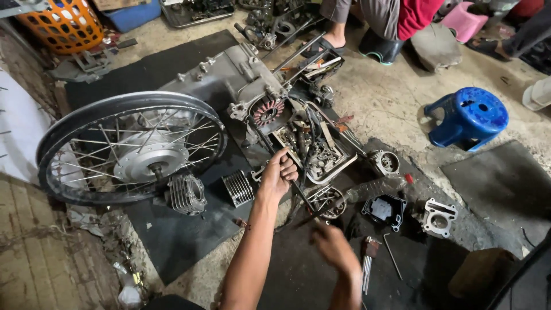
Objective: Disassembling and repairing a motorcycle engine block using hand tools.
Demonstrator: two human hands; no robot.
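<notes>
Long dark rod [287, 172], slanting from the engine [247, 86] down toward the lower right, gripped near mid-length by the left hand [279, 172]. Lower end at the blurred right hand [333, 244]. Engine: grey casing, coppery stator exposed, lying on a black mat.

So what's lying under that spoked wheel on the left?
Under the spoked wheel a dark floor mat shows between the spokes and past the rim. A finned metal cylinder sits at its lower edge. What lies beneath the hub itself is covered.
</notes>
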